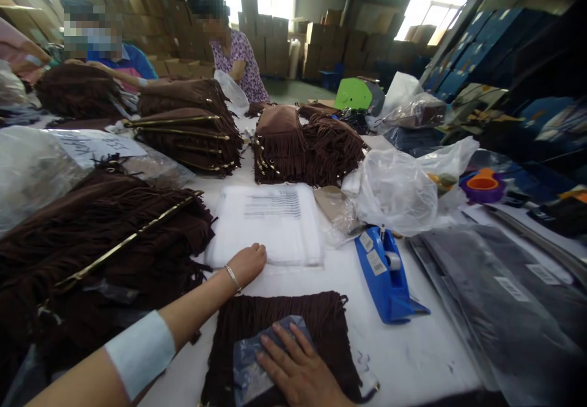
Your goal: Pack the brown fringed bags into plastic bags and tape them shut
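Observation:
My left hand (250,265), a bracelet at its wrist, reaches to the front edge of a stack of folded white plastic bags (293,236) with printed lines on top. Its fingers are curled together at that edge, pinching the bag there. Below it, a dark brown fringed bag (328,327) lies flat on the table. My right hand (298,364) rests palm down with fingers spread on a small grey-blue plastic packet (245,364) on top of the fringed bag.
A blue tape dispenser (383,278) stands to the right, beside grey packaged goods (495,291). Brown fringed bags are piled at the left (114,230) and the back (302,144). Crumpled clear plastic (394,190) lies behind the dispenser. Co-workers (243,58) are across the table.

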Demonstrator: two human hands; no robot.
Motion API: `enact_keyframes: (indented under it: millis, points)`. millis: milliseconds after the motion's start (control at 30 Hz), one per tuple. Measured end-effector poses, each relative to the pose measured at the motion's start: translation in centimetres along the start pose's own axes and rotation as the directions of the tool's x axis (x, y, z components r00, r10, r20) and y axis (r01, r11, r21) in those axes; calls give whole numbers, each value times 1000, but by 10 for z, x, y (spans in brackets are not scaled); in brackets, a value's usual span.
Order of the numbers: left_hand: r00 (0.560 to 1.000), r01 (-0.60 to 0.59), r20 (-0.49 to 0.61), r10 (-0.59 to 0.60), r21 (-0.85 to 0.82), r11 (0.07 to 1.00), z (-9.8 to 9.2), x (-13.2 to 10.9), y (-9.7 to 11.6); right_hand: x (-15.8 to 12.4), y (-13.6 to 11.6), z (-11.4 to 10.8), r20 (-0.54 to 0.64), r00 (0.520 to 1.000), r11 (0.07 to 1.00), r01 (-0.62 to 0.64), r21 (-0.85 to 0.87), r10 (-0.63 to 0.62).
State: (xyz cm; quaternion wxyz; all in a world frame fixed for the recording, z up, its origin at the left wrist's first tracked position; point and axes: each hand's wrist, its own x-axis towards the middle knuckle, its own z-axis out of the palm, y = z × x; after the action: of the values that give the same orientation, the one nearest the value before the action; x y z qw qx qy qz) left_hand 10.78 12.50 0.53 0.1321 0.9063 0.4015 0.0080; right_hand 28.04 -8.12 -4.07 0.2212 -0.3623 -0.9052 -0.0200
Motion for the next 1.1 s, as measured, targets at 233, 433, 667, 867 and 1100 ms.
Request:
enact_keyframes:
  millis: [233, 433, 667, 867, 1100]
  points:
    - [997, 64, 50, -57, -141, 988, 3, 9, -22, -1, 6, 3, -1, 999, 990, 50, -128, -51]
    - [989, 125, 116, -88, -362, 924, 7, 16, -47, 4, 10, 12, -108, 994, 989, 6, -151, -23]
    - [995, 93, 63, -74, -421, 902, 0, 16, -45, 9, 20, 13, -156, 985, 990, 50, -132, -71]
    - [990, 120, -17, -143, -444, 888, 0, 16, -35, 11, 31, 10, 138, 981, 989, 123, 84, -133]
    - [986, 93, -57, -157, -595, 798, 1, 27, -49, 78, 61, -62, 388, 912, 749, -351, 562, 136]
